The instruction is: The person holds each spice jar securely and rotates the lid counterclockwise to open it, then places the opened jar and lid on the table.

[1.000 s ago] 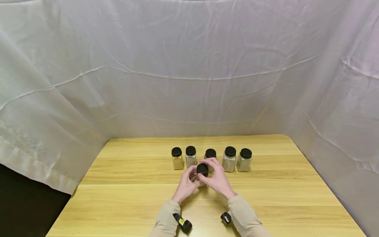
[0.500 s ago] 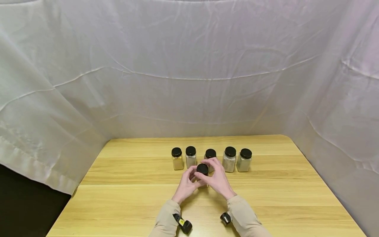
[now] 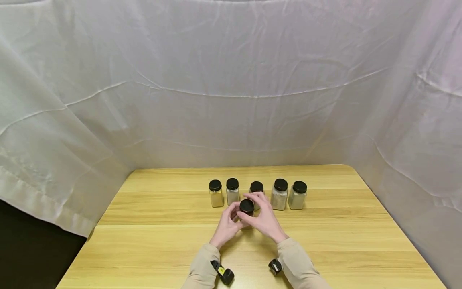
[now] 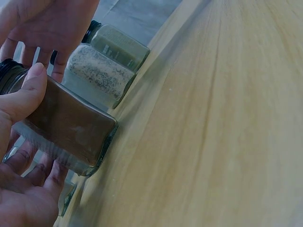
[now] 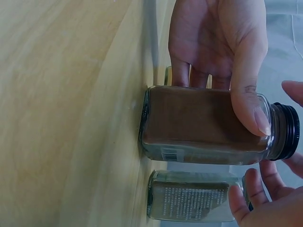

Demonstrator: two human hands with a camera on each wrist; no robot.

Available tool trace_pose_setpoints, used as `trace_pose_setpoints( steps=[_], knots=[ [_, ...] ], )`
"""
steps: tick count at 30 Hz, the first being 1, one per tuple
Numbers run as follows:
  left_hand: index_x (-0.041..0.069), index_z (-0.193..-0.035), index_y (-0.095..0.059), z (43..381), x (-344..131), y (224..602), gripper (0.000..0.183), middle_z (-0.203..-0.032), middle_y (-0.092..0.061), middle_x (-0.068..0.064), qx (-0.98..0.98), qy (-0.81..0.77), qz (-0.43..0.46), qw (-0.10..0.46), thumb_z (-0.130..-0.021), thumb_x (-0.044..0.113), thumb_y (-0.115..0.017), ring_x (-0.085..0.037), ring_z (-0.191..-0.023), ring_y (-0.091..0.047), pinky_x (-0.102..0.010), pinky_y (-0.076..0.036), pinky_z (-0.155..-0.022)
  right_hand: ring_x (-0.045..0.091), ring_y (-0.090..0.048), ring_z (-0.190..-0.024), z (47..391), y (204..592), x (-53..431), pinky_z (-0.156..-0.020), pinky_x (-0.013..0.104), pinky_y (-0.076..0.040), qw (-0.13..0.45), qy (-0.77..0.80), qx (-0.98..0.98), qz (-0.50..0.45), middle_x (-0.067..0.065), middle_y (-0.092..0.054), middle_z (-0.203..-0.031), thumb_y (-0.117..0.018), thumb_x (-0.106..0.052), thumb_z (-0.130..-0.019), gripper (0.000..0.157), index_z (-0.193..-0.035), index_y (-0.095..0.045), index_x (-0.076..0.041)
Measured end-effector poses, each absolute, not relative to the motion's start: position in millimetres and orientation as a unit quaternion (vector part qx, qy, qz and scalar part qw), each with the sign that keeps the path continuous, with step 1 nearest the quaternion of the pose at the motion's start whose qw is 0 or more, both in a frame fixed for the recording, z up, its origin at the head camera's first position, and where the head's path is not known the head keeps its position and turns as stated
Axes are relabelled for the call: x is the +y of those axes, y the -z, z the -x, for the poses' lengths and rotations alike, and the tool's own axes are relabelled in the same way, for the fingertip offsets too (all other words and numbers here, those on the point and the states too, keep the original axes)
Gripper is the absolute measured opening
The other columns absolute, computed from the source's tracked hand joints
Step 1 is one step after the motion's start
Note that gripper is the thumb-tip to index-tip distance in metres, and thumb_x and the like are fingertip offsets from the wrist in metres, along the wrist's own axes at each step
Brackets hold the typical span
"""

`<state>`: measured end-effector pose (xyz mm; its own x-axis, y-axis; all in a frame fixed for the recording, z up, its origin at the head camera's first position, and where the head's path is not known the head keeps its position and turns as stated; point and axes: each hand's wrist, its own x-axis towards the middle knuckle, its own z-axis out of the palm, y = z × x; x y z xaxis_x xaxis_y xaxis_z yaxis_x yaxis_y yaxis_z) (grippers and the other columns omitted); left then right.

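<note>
A square glass jar of brown powder point(image 5: 189, 116) stands upright on the table, its black lid point(image 3: 247, 206) on. My left hand point(image 3: 226, 228) grips the jar's body, with the thumb across one side in both wrist views. Around the lid curve the thumb and fingers of my right hand point(image 3: 266, 220); in the right wrist view that hand point(image 5: 277, 198) shows at the lower right, spread about the lid. From above, the hands hide most of the jar. Whether every right fingertip touches the lid is hard to tell.
Several black-lidded jars stand in a row behind the hands, including a yellow-filled jar point(image 3: 216, 196) at the left end and a pale-filled jar point(image 3: 297, 198) at the right end. White cloth point(image 3: 231, 120) hangs around the wooden table point(image 3: 151, 241).
The right thumb has shifted slightly left across the front of the lid. The left hand and the row of jars stay where they were.
</note>
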<state>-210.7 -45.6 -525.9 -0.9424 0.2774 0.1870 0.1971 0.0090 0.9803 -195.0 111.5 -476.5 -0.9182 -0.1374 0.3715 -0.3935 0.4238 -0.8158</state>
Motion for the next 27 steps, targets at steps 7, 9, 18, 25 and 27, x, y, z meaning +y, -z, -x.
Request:
trace_pose_setpoints(
  steps=[7,9,18,25,27],
  knots=[
    [0.002,-0.127,-0.058,208.8,-46.7,525.1,0.047,-0.128,-0.064,-0.016,0.718,-0.676,-0.161,0.036,-0.085,0.005,-0.079,-0.006,-0.115,-0.061,-0.035,-0.047,-0.115,0.021,-0.058,-0.109,196.6,476.7,110.2,-0.103,0.052,-0.044,0.123,-0.517,-0.838,-0.123,0.003,-0.061,-0.113,-0.089,-0.026,-0.077,0.05,-0.122,-0.069,-0.014],
    [0.001,-0.127,-0.058,209.0,-46.8,525.5,0.047,-0.128,-0.064,-0.017,0.718,-0.677,-0.162,0.033,-0.085,0.005,-0.079,-0.005,-0.114,-0.061,-0.034,-0.048,-0.114,0.021,-0.058,-0.107,196.6,475.9,110.5,-0.101,0.052,-0.046,0.127,-0.515,-0.838,-0.127,0.003,-0.062,-0.112,-0.088,-0.025,-0.077,0.047,-0.119,-0.07,-0.013],
    [-0.004,-0.127,-0.057,210.2,-46.6,525.6,0.047,-0.125,-0.062,-0.025,0.708,-0.682,-0.182,0.026,-0.084,0.0,-0.077,0.0,-0.104,-0.061,-0.015,-0.052,-0.1,0.024,-0.059,-0.113,197.5,473.2,114.3,-0.1,0.043,-0.05,0.13,-0.501,-0.837,-0.176,0.004,-0.065,-0.117,-0.081,-0.008,-0.079,0.041,-0.119,-0.071,-0.011],
    [-0.001,-0.126,-0.058,210.0,-46.4,525.4,0.047,-0.125,-0.064,-0.02,0.711,-0.681,-0.17,0.031,-0.084,-0.001,-0.078,0.0,-0.105,-0.061,-0.016,-0.051,-0.103,0.026,-0.058,-0.114,196.8,470.9,117.1,-0.099,0.049,-0.051,0.115,-0.513,-0.83,-0.186,0.008,-0.064,-0.123,-0.083,-0.014,-0.08,0.049,-0.126,-0.067,-0.009],
    [0.0,-0.126,-0.059,209.6,-46.3,525.6,0.047,-0.125,-0.065,-0.019,0.713,-0.68,-0.167,0.033,-0.084,0.002,-0.079,0.0,-0.107,-0.061,-0.019,-0.05,-0.106,0.024,-0.059,-0.11,197.3,472.0,117.2,-0.096,0.047,-0.052,0.12,-0.511,-0.832,-0.179,0.007,-0.065,-0.12,-0.085,-0.02,-0.079,0.05,-0.125,-0.067,-0.01]
  ],
)
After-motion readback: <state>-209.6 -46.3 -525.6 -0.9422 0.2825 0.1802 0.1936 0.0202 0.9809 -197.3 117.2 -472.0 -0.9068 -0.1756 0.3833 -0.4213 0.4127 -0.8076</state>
